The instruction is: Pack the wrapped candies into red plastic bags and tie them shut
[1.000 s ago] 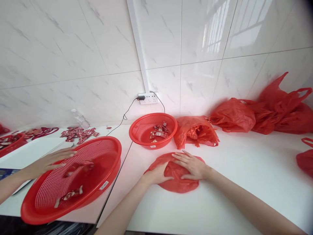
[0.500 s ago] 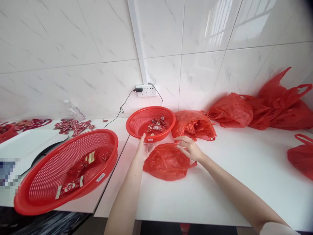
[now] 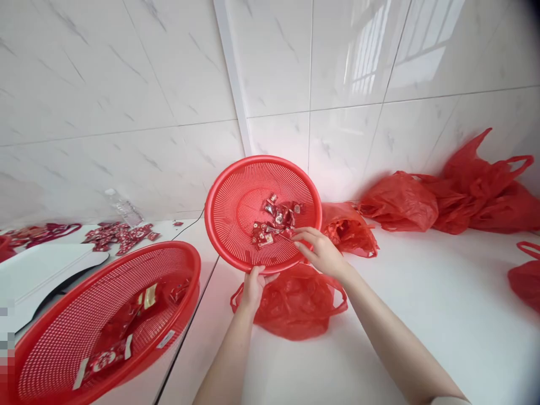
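A round red mesh basket [image 3: 223, 194] is tilted toward me, with small red wrapped packets [image 3: 280, 216] gathered in its lower right part. My left hand [image 3: 254, 289] is closed on its lower rim, thumb over the edge. Over the right side of the rim reaches my right hand [image 3: 318, 250], its fingers stretched out at the edge of the packets. Whether the fingertips touch a packet is hard to make out. Beneath the basket, a red plastic bag [image 3: 295, 309] lies on the white table with its handles out to both sides.
A larger red basket [image 3: 46, 326] with bigger red packets stands on the left. Loose packets [image 3: 120, 236], a clear bottle [image 3: 124, 208] and a white tray [image 3: 50, 264] are behind it. Red bags [image 3: 400, 202] line the tiled wall; another bag [image 3: 348, 230] sits right of the tilted basket.
The smaller basket has been taken hold of by my left hand, lifted and tipped toward me. My right hand has moved from above the bag to the packets in the basket.
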Demonstrator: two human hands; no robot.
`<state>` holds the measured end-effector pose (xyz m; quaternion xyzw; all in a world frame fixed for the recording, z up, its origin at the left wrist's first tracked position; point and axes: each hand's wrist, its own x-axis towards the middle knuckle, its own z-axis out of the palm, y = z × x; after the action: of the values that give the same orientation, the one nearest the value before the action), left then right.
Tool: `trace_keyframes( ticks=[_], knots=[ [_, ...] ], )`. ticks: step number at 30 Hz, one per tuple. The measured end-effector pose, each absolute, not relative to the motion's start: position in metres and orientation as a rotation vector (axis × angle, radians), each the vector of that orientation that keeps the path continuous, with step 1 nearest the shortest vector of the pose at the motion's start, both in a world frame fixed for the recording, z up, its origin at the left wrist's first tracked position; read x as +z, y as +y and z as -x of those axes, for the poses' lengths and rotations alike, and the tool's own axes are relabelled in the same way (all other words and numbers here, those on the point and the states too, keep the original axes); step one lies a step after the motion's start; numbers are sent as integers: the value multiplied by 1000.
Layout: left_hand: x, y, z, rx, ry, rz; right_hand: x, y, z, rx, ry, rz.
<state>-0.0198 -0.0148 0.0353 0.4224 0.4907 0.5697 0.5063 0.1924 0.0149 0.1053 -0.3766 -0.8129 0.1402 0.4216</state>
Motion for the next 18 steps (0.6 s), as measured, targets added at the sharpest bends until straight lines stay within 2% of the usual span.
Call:
trace_keyframes(
  ticks=[4,9,15,18],
  knots=[
    [33,-21,7,1265,1288,-1132,79,25,-186,252,-2149,1141],
    [24,-24,-2,1352,1096,-923,59,26,-181,130,-2331,1375],
    [23,-23,-3,1334,1055,-841,59,28,-180,189,-2333,1387],
    [23,-24,-3,1321,1078,-874,60,31,-182,362,-2241,1287]
  ],
)
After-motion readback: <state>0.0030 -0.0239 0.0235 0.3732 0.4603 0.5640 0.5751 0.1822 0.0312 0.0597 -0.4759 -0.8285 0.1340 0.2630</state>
